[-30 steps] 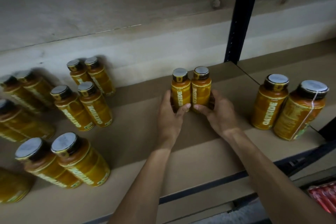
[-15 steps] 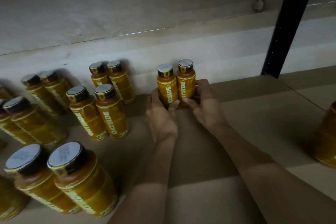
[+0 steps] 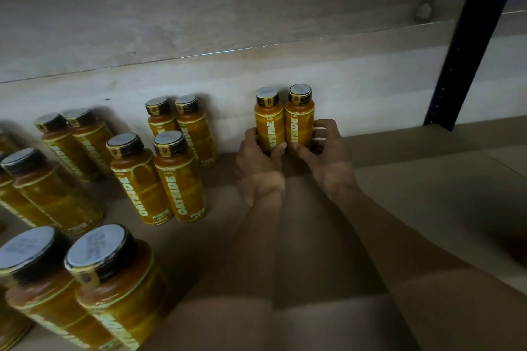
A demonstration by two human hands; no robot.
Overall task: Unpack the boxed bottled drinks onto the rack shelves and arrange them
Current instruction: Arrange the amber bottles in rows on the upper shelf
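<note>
Head view: left hand (image 3: 258, 164) is gripping the left Oatside bottle (image 3: 269, 120) low on its body, with the fingers curling round its left side and the thumb lying across the label. Right hand (image 3: 325, 157) is gripping the right Oatside bottle (image 3: 299, 115) the same way from its right side. Both bottles are standing upright and touching side by side on the brown shelf board (image 3: 427, 194). They are sitting close against the pale back wall (image 3: 199, 23), just off frame centre toward 12 o'clock.

Black rack post (image 3: 467, 45) is rising at 2 o'clock. Back bottle pair (image 3: 179, 125) is standing at 9 o'clock of the held bottles, middle bottle pair (image 3: 159, 179) at 8 o'clock. Nearest bottle pair (image 3: 85, 279) is filling the frame at 7 o'clock.
</note>
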